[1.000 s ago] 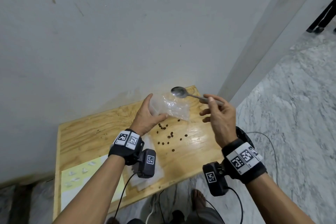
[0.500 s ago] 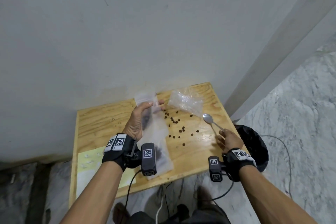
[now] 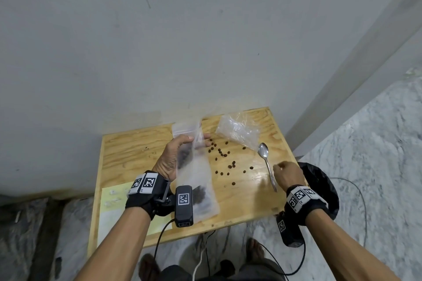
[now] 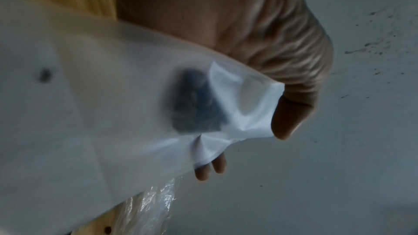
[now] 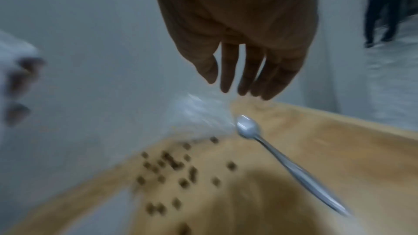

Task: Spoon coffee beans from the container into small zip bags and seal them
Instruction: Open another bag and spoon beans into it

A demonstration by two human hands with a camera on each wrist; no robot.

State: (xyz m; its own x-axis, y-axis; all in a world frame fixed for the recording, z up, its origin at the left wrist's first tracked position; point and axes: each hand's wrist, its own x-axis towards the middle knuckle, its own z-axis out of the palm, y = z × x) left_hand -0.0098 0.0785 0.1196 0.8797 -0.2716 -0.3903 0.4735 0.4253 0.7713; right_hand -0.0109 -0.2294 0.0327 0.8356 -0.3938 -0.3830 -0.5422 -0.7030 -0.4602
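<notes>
Two hands work here: our left hand (image 3: 175, 155) pinches the filled zip bag (image 3: 196, 173), our right hand (image 3: 288, 173) hangs loose beside the spoon (image 3: 266, 162), so we think sealing comes next.

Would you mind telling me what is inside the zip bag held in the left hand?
The zip bag, held by the left hand, shows a dark clump of coffee beans through its frosted plastic. The wrist camera covers part of its lower end, so what is inside there stays hidden.
</notes>
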